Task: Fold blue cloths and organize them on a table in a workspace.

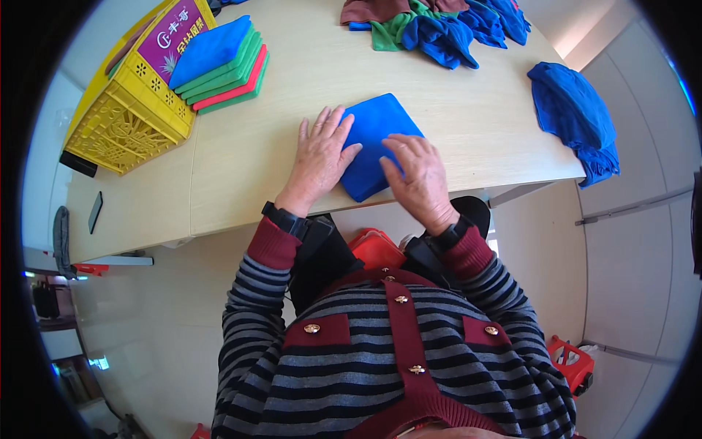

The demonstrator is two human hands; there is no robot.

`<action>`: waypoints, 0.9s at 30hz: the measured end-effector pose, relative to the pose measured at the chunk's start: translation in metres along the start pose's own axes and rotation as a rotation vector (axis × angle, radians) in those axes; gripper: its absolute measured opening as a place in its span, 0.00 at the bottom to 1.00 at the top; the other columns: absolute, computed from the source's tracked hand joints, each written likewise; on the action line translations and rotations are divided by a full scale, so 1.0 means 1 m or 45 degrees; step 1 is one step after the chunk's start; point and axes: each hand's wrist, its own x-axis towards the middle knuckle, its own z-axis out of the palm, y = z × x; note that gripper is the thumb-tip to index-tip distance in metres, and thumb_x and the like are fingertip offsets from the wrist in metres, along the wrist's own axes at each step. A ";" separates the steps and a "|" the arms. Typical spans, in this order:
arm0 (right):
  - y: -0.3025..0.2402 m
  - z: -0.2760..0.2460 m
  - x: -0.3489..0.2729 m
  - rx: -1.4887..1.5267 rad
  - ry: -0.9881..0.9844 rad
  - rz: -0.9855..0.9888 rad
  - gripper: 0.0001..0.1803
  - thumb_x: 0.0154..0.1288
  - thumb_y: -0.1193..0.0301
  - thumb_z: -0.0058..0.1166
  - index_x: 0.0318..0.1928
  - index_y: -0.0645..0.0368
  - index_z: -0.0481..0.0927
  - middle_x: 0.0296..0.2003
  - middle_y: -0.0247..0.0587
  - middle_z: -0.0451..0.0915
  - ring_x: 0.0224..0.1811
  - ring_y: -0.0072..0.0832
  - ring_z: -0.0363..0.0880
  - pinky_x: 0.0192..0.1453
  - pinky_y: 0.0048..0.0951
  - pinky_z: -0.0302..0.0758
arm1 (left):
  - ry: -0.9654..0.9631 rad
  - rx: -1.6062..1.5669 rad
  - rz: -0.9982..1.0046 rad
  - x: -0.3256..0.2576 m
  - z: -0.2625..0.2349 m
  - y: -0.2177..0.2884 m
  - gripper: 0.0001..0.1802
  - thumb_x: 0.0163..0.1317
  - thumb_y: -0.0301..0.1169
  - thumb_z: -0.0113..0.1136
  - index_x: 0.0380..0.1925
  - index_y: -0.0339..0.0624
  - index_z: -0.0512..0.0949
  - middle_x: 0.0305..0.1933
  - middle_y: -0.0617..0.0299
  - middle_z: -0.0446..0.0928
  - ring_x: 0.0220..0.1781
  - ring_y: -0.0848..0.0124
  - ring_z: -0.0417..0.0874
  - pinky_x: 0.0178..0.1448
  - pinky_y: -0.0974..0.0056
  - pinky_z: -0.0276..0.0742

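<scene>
A blue cloth, folded into a neat flat rectangle, lies at the table's front edge before me. My left hand rests at its left side, fingers stretched out, with the fingertips and thumb at the cloth's edge. Over the right side of the same cloth is my right hand, its fingers loosely bent and apart, thumb toward the cloth. Neither hand grips anything. Whether the right fingertips press on the fabric or hover just over it, I cannot tell.
A stack of folded cloths in blue, green and red stands beside a yellow plastic crate at the left. Crumpled cloths lie at the far side; a blue cloth hangs over the right edge. A dark phone-like slab lies at the left.
</scene>
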 end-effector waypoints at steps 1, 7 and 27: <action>-0.010 0.002 0.000 0.041 -0.050 -0.011 0.15 0.66 0.69 0.61 0.52 0.61 0.82 0.53 0.45 0.82 0.58 0.45 0.78 0.63 0.44 0.73 | 0.016 0.013 0.046 0.001 0.005 -0.001 0.31 0.72 0.48 0.57 0.67 0.42 0.71 0.75 0.51 0.66 0.77 0.52 0.64 0.77 0.37 0.57; 0.007 0.014 -0.003 0.065 -0.079 -0.050 0.14 0.65 0.70 0.63 0.49 0.61 0.83 0.50 0.46 0.83 0.53 0.46 0.79 0.59 0.43 0.75 | 0.029 -0.011 -0.001 -0.002 0.015 0.002 0.31 0.71 0.49 0.57 0.67 0.42 0.72 0.74 0.52 0.68 0.75 0.53 0.66 0.75 0.41 0.60; 0.020 0.028 0.016 -0.256 -0.088 -0.015 0.28 0.69 0.59 0.57 0.63 0.64 0.76 0.62 0.54 0.77 0.68 0.51 0.70 0.73 0.52 0.64 | -0.103 -0.177 -0.171 0.005 -0.031 0.047 0.29 0.71 0.48 0.57 0.62 0.37 0.76 0.66 0.48 0.73 0.63 0.52 0.74 0.65 0.49 0.66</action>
